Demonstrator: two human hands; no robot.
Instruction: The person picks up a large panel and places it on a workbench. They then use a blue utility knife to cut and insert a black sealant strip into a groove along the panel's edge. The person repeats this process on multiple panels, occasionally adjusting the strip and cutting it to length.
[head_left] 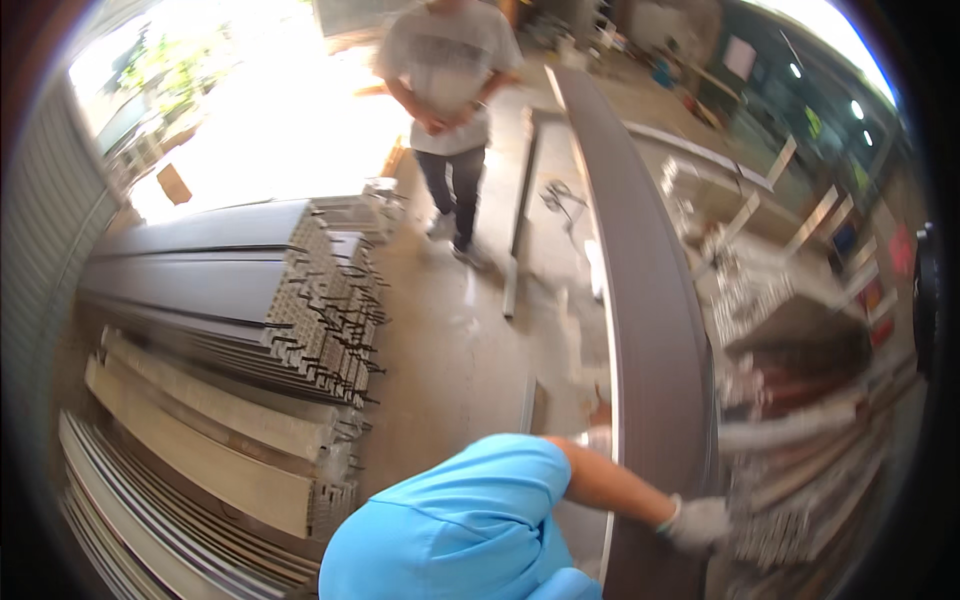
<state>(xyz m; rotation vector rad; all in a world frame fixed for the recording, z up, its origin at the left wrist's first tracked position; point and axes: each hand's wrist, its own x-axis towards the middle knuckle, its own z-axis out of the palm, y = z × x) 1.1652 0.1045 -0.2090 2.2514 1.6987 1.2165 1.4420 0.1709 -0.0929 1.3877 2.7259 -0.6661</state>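
A long dark brown panel runs from the far middle down to the lower edge of the view, its left edge pale. My left arm, in a light blue sleeve, reaches rightward across it. My left hand, in a pale work glove, is closed over the panel's right edge; its fingers are blurred. My right hand does not show. Beside the panel's left edge, just beyond my elbow, is a small whitish patch, perhaps a glove, mostly hidden; whose it is I cannot tell.
Stacked grey panels with ragged black strips at their ends lie left, above beige lengths. A person in a grey shirt stands ahead, hands together. Bundled profiles fill the right. A metal stand is left of the panel.
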